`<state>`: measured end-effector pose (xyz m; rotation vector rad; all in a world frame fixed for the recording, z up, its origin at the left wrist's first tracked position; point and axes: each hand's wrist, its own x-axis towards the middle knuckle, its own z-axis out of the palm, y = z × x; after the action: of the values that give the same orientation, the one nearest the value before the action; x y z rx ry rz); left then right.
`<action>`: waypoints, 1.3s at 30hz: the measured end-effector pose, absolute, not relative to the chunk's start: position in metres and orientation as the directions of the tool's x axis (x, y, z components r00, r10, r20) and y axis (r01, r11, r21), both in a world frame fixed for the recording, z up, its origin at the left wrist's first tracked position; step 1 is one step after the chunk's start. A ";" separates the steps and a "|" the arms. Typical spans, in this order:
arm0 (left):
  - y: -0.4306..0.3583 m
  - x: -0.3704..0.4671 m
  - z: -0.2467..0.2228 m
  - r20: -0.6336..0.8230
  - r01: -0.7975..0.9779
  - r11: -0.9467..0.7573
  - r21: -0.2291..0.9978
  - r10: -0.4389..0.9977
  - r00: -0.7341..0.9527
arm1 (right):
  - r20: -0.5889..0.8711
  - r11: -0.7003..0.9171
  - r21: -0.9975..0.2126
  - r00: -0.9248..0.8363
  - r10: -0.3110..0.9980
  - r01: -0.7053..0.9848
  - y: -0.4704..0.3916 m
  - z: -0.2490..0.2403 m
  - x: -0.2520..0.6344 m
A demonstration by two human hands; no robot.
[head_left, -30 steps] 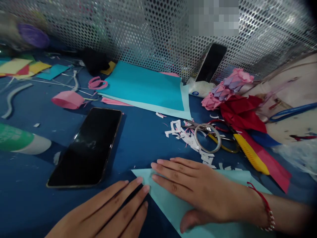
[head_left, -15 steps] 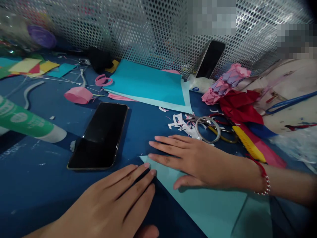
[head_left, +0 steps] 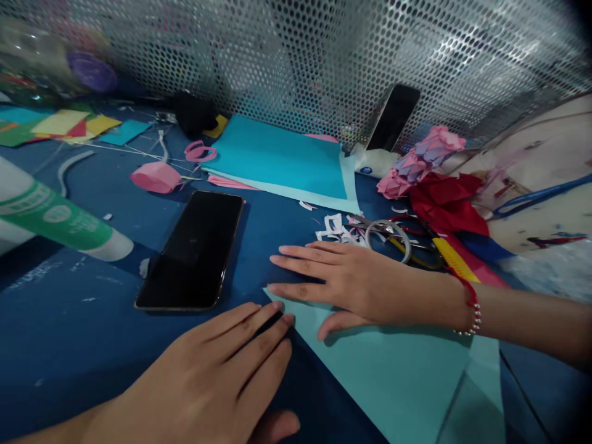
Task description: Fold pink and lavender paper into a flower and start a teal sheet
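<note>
A folded sheet of light teal paper (head_left: 398, 376) lies on the blue table (head_left: 83, 345), its pointed corner towards the middle. My right hand (head_left: 356, 283) rests flat on the paper's upper part, fingers stretched out to the left past its edge. At the pointed corner, the fingertips of my left hand (head_left: 217, 364) touch the paper's edge; those fingers are stretched out, and the palm is over the table. Just beyond my left hand lies a black phone (head_left: 192, 250), screen up. Past my right hand are white paper scraps (head_left: 333, 228) and a roll of tape (head_left: 387, 240).
At the left is a green and white glue tube (head_left: 60, 213). Blue sheets (head_left: 282, 157) lie at the back before a perforated metal panel (head_left: 296, 61). Scissors (head_left: 423, 246), a yellow cutter (head_left: 456, 259) and a pink-purple paper piece (head_left: 423, 160) are at the right. Another phone (head_left: 393, 117) leans upright.
My right hand has slid slightly left and away from me over the paper. My left hand stays almost in place at the corner. The view has shifted a little.
</note>
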<state>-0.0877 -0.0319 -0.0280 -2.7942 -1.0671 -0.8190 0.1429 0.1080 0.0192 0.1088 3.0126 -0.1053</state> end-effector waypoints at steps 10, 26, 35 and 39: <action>-0.031 -0.088 -0.027 0.482 0.629 -0.764 0.141 0.608 0.631 | -0.129 0.999 -0.025 -0.991 0.042 0.045 0.111 0.020 0.139; -0.031 -0.088 -0.027 0.479 0.625 -0.771 0.118 0.596 0.645 | -0.134 0.996 -0.084 -0.990 0.031 0.042 0.115 0.023 0.136; -0.032 -0.084 -0.028 0.507 0.630 -0.767 0.124 0.595 0.624 | -0.067 0.936 -0.168 -0.951 0.303 0.310 0.068 0.014 0.144; -0.034 -0.084 -0.031 0.485 0.656 -0.748 0.099 0.612 0.625 | -0.024 0.925 -0.189 -0.943 0.331 0.329 0.064 0.000 0.148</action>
<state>-0.0841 -0.0339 -0.0309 -2.7524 -1.0768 -0.7707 0.1480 0.0638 -0.0002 0.5303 3.0905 -0.3016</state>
